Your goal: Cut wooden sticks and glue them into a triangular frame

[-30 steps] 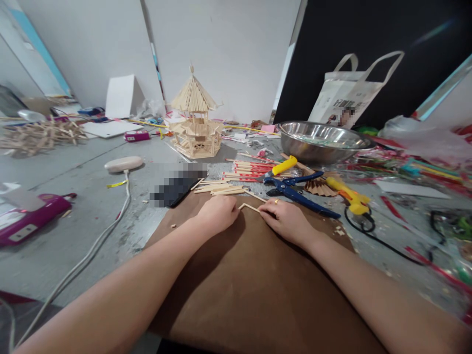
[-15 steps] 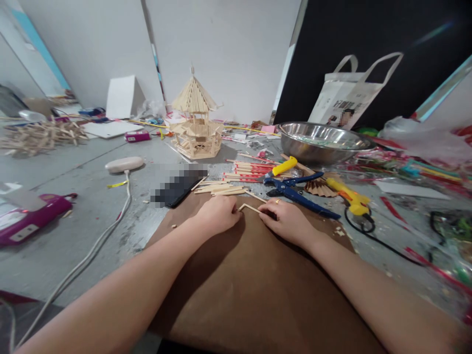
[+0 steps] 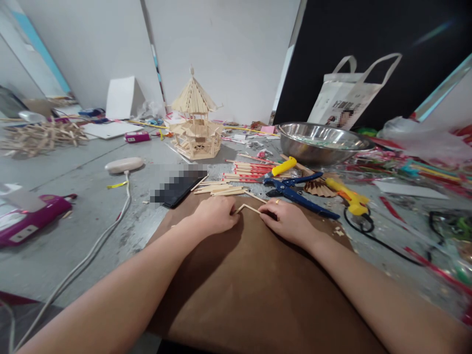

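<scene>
The angled wooden sticks [image 3: 252,208] were held over the brown mat [image 3: 258,290], one end pinched by the left hand [image 3: 217,215], the other by the right hand [image 3: 286,220]. Seemingly light, stiff and breakable, they were best gripped near those ends.

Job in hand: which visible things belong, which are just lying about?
Likely the job:
angled stick piece, held by left hand and right hand
loose bare sticks
brown sheet
blue cutters
yellow glue gun
wooden pagoda model

Probably just lying about:
smartphone
tote bag
metal basin

2 pale wdn sticks [image 3: 252,209], tips tog., angled
</scene>
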`<action>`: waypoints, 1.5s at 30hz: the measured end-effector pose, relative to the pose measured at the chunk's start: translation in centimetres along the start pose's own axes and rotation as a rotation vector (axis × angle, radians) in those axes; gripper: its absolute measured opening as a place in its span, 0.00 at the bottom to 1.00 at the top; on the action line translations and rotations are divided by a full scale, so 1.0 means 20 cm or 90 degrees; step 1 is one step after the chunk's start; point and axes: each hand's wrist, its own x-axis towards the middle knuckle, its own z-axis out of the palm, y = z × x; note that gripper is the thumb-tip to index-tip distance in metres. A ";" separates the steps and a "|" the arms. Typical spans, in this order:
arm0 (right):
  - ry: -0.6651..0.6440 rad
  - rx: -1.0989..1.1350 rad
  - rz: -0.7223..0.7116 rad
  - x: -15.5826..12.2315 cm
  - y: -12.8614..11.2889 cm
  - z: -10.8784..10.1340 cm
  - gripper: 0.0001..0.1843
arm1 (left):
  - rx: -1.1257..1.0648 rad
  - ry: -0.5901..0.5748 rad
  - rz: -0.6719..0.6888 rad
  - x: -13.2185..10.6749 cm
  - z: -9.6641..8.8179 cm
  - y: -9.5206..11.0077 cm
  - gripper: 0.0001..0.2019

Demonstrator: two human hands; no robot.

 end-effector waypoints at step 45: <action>-0.015 0.002 -0.025 0.00 0.02 0.01 0.14 | 0.011 -0.008 -0.016 0.02 0.02 0.01 0.13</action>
